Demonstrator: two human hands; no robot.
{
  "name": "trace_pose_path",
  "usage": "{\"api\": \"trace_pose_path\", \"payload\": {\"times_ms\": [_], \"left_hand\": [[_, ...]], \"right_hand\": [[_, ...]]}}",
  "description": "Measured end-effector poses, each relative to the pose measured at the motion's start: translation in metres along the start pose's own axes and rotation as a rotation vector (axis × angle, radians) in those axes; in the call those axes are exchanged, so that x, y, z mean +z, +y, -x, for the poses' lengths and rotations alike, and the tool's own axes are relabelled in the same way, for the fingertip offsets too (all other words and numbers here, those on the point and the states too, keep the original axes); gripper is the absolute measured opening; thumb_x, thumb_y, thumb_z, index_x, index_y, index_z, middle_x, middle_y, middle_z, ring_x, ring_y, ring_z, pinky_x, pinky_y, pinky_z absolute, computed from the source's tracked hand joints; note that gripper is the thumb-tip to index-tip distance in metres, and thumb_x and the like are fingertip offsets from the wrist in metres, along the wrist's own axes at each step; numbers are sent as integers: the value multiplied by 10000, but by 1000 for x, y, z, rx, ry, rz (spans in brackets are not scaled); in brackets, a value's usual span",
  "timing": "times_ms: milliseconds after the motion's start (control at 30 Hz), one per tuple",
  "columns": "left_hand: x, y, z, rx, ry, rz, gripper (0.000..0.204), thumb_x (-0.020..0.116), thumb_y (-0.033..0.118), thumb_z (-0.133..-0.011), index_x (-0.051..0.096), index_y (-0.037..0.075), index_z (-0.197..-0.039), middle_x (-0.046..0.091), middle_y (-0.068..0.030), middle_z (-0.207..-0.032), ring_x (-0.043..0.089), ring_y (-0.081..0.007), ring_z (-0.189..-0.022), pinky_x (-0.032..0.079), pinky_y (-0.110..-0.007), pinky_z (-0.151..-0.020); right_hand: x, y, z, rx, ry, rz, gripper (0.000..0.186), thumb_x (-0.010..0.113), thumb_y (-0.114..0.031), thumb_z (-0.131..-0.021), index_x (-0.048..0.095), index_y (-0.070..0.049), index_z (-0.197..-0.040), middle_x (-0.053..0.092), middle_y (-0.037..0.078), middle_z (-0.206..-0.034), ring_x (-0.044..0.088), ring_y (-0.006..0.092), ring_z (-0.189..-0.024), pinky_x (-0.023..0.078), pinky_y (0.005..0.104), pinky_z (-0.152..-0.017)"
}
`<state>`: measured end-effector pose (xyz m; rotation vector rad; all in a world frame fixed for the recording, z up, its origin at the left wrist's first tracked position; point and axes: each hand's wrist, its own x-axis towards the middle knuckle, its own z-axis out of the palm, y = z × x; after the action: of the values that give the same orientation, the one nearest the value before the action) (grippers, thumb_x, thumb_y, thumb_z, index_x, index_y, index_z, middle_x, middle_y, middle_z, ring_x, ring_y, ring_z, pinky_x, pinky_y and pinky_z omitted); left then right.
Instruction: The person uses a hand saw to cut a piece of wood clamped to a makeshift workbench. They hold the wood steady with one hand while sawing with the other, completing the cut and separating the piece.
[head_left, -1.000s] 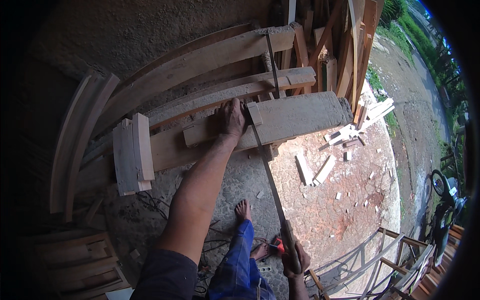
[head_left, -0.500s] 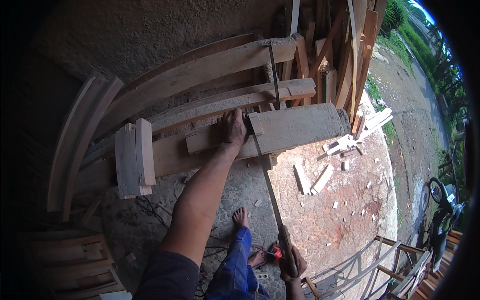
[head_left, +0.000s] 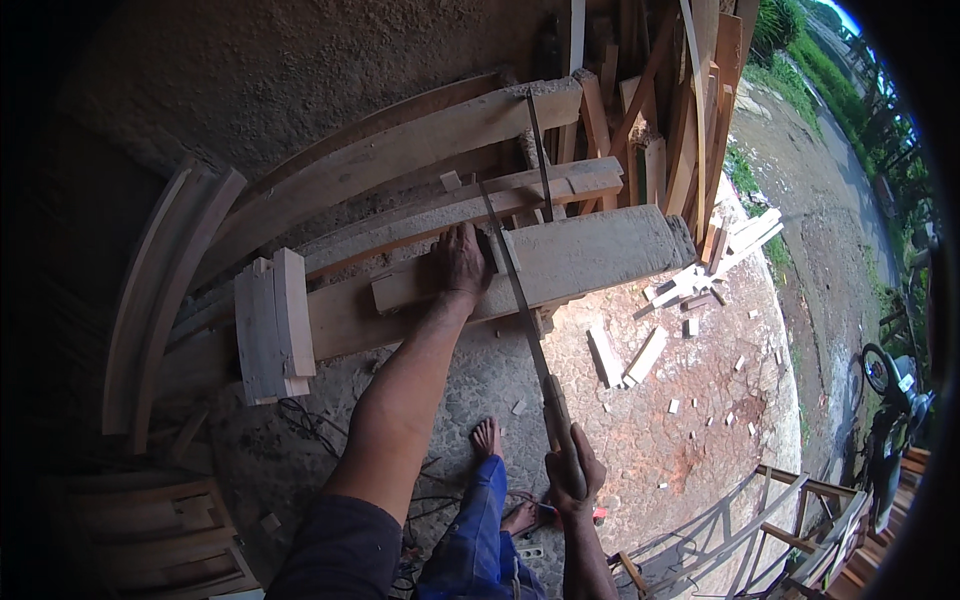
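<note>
My left hand [head_left: 462,265] presses down on a short wooden board [head_left: 405,286] lying on the thick bench plank [head_left: 600,246], its fingers curled over the far edge. In my right hand [head_left: 577,470] is the handle of a handsaw [head_left: 528,325], held at the lower centre. The long narrow blade slants away across the board's right end, just right of my left hand. Its tip reaches the beam behind the plank. A pale sliver of wood shows beside the blade, partly covered by it. How deep the teeth sit in the wood I cannot tell.
Stacked short boards [head_left: 275,330] lie across the plank at left. A thin dark upright strip [head_left: 541,155] stands between the far beams [head_left: 420,130]. Timber leans [head_left: 690,130] at the back right. Offcuts [head_left: 645,357] litter the floor. A motorbike [head_left: 895,410] stands far right.
My right hand has pushed the saw forward and up, so the blade extends farther past the board. The left hand keeps its place. A small pale block now shows on the far beam.
</note>
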<state>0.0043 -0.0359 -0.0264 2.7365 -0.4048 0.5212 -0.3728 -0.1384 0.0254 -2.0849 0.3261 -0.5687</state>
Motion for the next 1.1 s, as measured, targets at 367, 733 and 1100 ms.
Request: {"api": "trace_pose_path", "payload": {"times_ms": [367,733,1100], "left_hand": [[-19,6,10,52,20,17,198,540,227,-885,561,73,-1008,641,-144,-1048,582,-330,-1038,404,-497,-890],[-61,45,-4,-42,-367,-181,204,510,201,-926,573,64,-1063,646,-129,-1096,591,-304,-1084,444,-497,-884],[-28,1,5,186,-86,-257,233,534,246,-924,554,73,-1079,644,-130,-1044,614,-306,-1031,463,-488,-880]], "right_hand": [[-26,-10,-8,24,-112,34,647,792,-163,-749,561,-48,-1342,725,164,-947,729,299,-756,554,359,-669],[20,-26,-112,39,-112,-205,632,770,-142,-793,541,-87,-1379,696,192,-1132,726,275,-946,555,338,-796],[-13,-68,-86,136,-187,-203,584,726,-77,-817,540,-39,-1369,715,169,-1076,725,230,-882,547,316,-770]]}}
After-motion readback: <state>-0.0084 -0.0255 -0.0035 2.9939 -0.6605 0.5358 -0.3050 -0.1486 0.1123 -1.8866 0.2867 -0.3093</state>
